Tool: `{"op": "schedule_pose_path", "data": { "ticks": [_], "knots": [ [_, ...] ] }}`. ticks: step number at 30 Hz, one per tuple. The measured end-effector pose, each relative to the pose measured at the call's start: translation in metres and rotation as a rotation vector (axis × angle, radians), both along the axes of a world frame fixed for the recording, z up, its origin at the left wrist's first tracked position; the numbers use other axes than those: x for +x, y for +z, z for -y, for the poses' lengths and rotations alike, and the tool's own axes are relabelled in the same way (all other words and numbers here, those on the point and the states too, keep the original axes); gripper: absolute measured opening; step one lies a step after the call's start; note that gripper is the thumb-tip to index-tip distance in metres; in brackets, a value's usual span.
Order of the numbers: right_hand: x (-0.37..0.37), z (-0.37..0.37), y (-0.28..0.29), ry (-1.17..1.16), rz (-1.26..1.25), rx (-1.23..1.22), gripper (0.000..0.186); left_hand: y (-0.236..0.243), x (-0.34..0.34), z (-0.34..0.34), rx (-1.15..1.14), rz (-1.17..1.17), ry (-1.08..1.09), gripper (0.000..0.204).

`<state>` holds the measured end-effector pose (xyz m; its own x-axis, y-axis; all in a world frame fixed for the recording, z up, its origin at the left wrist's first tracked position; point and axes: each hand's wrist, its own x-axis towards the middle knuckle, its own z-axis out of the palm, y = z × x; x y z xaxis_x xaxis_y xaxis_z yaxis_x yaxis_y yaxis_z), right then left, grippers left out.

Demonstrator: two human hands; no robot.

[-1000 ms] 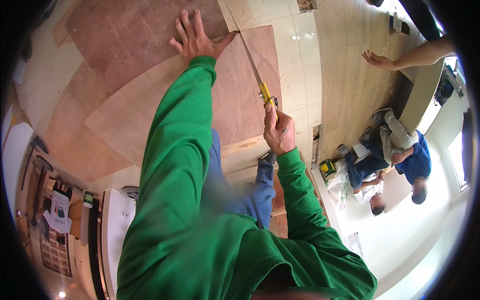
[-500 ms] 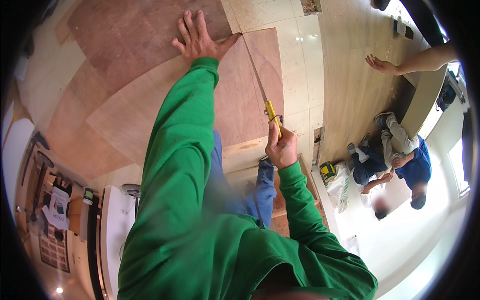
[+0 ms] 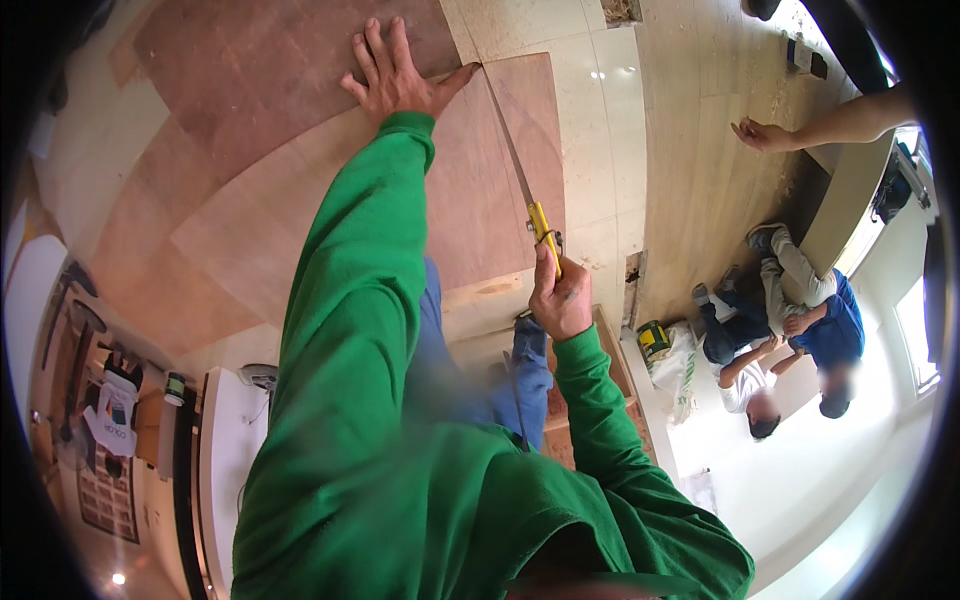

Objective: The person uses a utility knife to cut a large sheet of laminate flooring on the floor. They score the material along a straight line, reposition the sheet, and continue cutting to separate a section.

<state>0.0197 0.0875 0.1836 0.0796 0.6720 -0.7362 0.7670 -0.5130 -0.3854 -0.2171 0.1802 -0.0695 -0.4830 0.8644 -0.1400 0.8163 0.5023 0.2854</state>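
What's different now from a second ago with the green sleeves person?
The right hand has pulled the yellow-handled saw back a little toward the person's body. Over at the right, another person's hand looks more curled. Nothing was picked up or let go: the right hand still grips the saw, and the left hand stays spread on the brown boards.

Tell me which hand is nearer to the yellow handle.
Right. The right hand grips the yellow handle; the left hand is farther off, up and to the left in the picture, spread over the reddish wooden sheet.
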Motion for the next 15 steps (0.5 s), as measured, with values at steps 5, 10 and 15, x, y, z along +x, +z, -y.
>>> {"op": "schedule_pose_path", "data": {
  "ticks": [5,10,15],
  "knots": [
    [0.004,-0.005,0.015,0.019,0.014,-0.029,0.049,0.0,0.0,-0.001,0.044,-0.044,-0.006,0.133],
    [-0.012,-0.027,-0.025,-0.023,-0.092,0.036,0.052,0.0,-0.001,0.0,0.045,-0.016,-0.003,0.134],
    [-0.008,-0.024,-0.018,0.005,-0.035,0.054,0.049,0.004,-0.002,0.0,-0.016,0.029,0.001,0.135]
  ]
}}
